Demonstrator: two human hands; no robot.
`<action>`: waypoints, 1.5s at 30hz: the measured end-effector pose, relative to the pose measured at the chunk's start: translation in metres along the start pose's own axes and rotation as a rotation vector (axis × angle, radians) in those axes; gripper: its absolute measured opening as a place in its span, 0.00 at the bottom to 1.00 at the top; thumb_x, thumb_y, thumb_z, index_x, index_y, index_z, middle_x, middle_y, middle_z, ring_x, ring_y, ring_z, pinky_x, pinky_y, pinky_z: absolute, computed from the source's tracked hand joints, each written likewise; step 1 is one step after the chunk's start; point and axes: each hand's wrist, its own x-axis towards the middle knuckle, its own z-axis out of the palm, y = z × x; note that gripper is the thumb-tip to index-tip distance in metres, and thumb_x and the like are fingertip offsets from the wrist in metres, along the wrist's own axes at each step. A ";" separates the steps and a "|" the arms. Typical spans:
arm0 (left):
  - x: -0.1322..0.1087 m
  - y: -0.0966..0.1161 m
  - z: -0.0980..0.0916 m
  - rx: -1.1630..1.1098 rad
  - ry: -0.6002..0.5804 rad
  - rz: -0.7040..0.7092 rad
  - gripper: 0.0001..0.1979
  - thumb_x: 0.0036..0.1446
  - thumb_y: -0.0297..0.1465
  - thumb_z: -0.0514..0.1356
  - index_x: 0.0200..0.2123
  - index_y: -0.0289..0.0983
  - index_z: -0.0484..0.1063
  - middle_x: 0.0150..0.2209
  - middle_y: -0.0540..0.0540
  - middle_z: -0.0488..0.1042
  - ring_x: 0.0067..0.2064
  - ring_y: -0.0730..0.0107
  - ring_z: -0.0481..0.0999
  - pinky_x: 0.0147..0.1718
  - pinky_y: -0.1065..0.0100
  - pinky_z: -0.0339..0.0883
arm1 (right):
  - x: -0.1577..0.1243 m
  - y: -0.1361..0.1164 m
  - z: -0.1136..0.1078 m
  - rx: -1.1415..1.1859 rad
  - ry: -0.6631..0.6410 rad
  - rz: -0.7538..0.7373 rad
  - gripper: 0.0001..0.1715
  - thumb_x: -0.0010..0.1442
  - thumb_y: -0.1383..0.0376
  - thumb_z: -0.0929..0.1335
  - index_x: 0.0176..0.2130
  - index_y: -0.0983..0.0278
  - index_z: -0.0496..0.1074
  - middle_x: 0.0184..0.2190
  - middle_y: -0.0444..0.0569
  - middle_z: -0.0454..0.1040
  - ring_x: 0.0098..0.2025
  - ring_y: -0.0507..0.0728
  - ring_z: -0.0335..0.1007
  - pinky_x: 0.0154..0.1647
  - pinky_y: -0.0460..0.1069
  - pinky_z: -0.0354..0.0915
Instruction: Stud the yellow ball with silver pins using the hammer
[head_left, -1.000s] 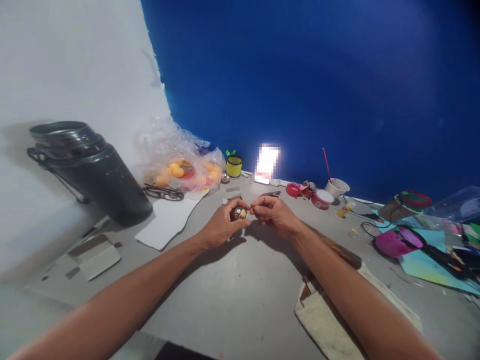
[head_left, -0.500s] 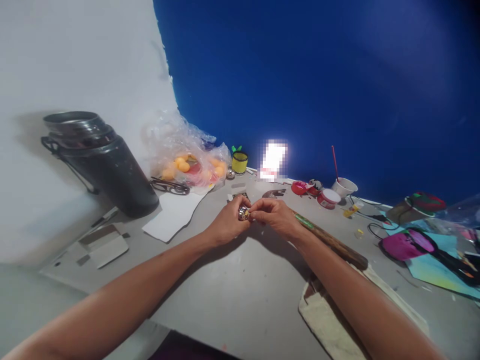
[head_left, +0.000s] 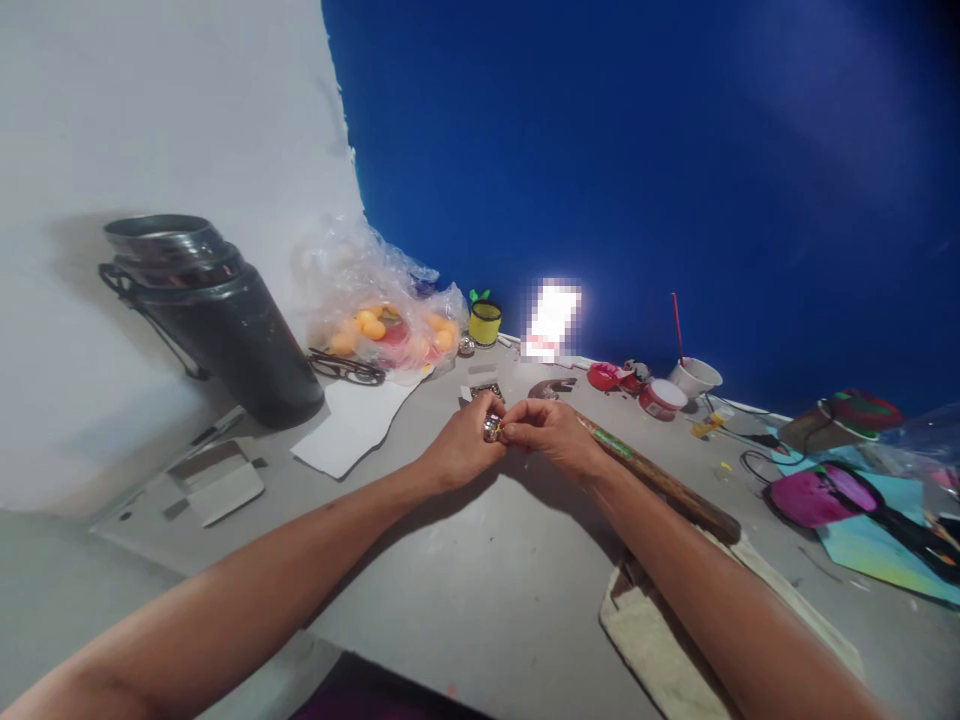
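Left hand, one: forearm slanting in from lower left, fingers and thumb curled round one small shiny silver ball, held between the two hands, partly hidden. Right hand, one: forearm slanting in from lower right, thumb and forefinger drawn close beside a tiny yellow piece at the ball's right side; whether they grip it or only touch it cannot be told.

Beneath: one grey table.

Just beyond the right hand: one dark curved metal piece. Beside the right forearm: one brown wooden handle, green-marked; one cream cloth, partly under the arm.

Left side, outward: one white paper sheet; one pair of dark-framed glasses; one clear plastic bag with several orange balls, overlapping, uncountable; one dark grey flask, mouth uncovered.

Right side, outward: one white cup, one red stick in it; one magenta pouch.
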 end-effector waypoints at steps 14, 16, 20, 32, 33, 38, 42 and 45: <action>-0.003 -0.004 0.000 0.053 0.029 0.032 0.09 0.48 0.25 0.60 0.32 0.41 0.62 0.29 0.52 0.70 0.31 0.67 0.67 0.31 0.66 0.55 | -0.001 -0.003 0.008 -0.167 0.003 -0.164 0.05 0.49 0.63 0.74 0.26 0.62 0.76 0.26 0.45 0.78 0.29 0.53 0.68 0.34 0.49 0.64; -0.003 -0.003 0.001 0.077 0.051 0.027 0.10 0.49 0.25 0.60 0.32 0.41 0.61 0.29 0.53 0.70 0.31 0.67 0.66 0.31 0.66 0.55 | -0.001 -0.003 0.010 -0.264 0.046 -0.223 0.03 0.50 0.65 0.72 0.26 0.62 0.75 0.26 0.45 0.77 0.30 0.54 0.69 0.35 0.49 0.64; -0.006 0.002 0.003 0.069 0.139 0.022 0.12 0.49 0.25 0.60 0.33 0.42 0.60 0.30 0.53 0.70 0.32 0.66 0.67 0.32 0.66 0.55 | -0.001 -0.001 0.014 -0.374 0.116 -0.292 0.04 0.53 0.66 0.69 0.28 0.61 0.75 0.28 0.45 0.77 0.33 0.55 0.70 0.36 0.50 0.65; -0.008 0.002 0.012 0.094 0.217 0.004 0.12 0.50 0.24 0.60 0.34 0.42 0.59 0.33 0.51 0.71 0.34 0.64 0.69 0.33 0.65 0.57 | -0.001 -0.003 0.017 -0.359 0.093 -0.209 0.03 0.55 0.66 0.69 0.29 0.62 0.72 0.28 0.44 0.75 0.31 0.54 0.70 0.33 0.49 0.67; -0.006 0.002 0.012 0.077 0.211 -0.007 0.12 0.50 0.24 0.60 0.34 0.42 0.60 0.32 0.51 0.71 0.34 0.64 0.69 0.33 0.65 0.57 | -0.001 -0.006 0.013 -0.358 0.062 -0.200 0.03 0.56 0.65 0.69 0.30 0.62 0.73 0.28 0.44 0.76 0.30 0.54 0.70 0.33 0.48 0.67; 0.002 0.004 0.009 -0.096 0.184 -0.074 0.11 0.49 0.27 0.64 0.34 0.40 0.64 0.30 0.53 0.69 0.31 0.69 0.68 0.31 0.67 0.60 | 0.001 -0.020 -0.022 -0.728 0.107 -0.154 0.10 0.64 0.61 0.68 0.33 0.62 0.77 0.32 0.49 0.80 0.35 0.57 0.74 0.37 0.50 0.65; 0.004 0.002 0.002 -0.260 0.131 -0.132 0.16 0.45 0.29 0.68 0.36 0.40 0.66 0.25 0.56 0.67 0.24 0.74 0.64 0.25 0.70 0.57 | 0.004 -0.014 -0.051 -1.337 0.326 0.030 0.20 0.61 0.51 0.73 0.42 0.64 0.79 0.45 0.62 0.79 0.48 0.68 0.75 0.43 0.54 0.65; 0.003 0.001 0.000 -0.356 0.086 -0.177 0.17 0.46 0.30 0.68 0.39 0.41 0.65 0.21 0.59 0.64 0.19 0.76 0.62 0.21 0.71 0.54 | 0.007 -0.002 -0.061 -1.493 0.245 0.177 0.22 0.61 0.50 0.73 0.43 0.66 0.79 0.47 0.64 0.78 0.50 0.68 0.76 0.43 0.54 0.65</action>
